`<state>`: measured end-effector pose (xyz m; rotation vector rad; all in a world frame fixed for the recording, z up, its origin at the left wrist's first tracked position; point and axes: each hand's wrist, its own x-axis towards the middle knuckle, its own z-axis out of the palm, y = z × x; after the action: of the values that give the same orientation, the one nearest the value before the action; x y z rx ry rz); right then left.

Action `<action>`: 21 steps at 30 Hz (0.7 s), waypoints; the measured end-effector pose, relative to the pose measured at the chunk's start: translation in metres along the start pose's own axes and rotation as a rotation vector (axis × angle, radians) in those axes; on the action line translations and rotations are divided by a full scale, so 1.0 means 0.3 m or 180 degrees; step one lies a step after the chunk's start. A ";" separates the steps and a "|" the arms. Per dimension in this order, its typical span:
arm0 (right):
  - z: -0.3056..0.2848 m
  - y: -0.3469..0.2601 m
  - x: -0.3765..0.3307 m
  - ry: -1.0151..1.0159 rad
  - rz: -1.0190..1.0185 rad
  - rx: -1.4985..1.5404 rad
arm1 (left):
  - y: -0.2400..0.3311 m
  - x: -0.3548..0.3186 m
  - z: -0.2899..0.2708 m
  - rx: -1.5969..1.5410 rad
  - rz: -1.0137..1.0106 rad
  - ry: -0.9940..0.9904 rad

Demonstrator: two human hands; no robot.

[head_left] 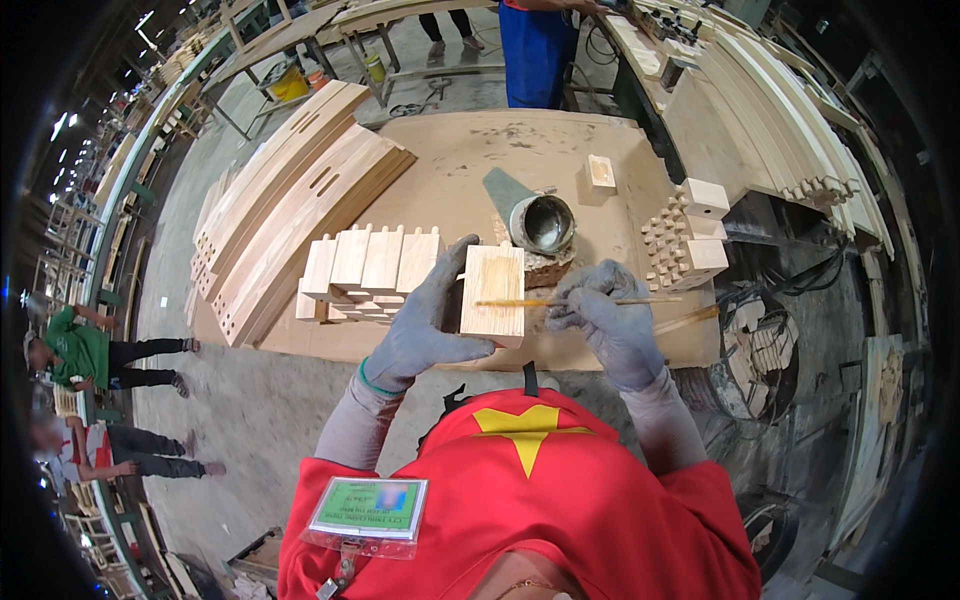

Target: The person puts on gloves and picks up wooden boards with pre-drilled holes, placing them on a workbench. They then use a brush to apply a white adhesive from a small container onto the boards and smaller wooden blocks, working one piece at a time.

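Observation:
In a grey glove, my left hand (425, 325) grips a pale wooden block (494, 275) from its left side, thumb and fingers around it. Small dowel pegs stick up at the block's far end. My right hand (612, 318), also gloved, pinches a thin wooden stick (535, 302) that reaches across the block's upper face. Whether the stick carries a brush tip is too small to tell. Just beyond the block, a round metal pot (543, 224) smeared with greyish residue sits on a wooden support, a flat green-grey piece (508, 195) leaning by it.
Several pegged blocks (370, 262) stand in a row left of my hands. Long drilled boards (290, 190) are stacked beyond them. More pegged blocks (700, 235) lie at the right edge of the cardboard-covered table (440, 150). One block (600, 175) stands alone. A person in a blue apron (535, 55) stands across.

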<state>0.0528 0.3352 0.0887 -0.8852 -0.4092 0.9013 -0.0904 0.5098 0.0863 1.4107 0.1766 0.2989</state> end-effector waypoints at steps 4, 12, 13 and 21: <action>-0.002 0.031 0.035 0.0127 -0.0415 0.0071 | -0.011 -0.001 -0.004 -0.0042 0.0098 -0.0103; -0.045 0.002 0.004 -0.0297 -0.0234 0.0040 | -0.005 -0.006 -0.012 0.0027 0.0174 0.0040; -0.034 0.004 0.006 -0.0097 -0.0175 0.0072 | -0.003 -0.007 -0.008 0.0025 0.0184 0.0038; -0.078 0.013 0.055 -0.0199 -0.0356 0.0516 | -0.010 0.003 -0.015 0.0113 0.0279 -0.0109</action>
<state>0.0755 0.3385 0.0710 -0.6807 -0.4293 0.8479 -0.0906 0.5139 0.0826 1.4602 0.0925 0.3451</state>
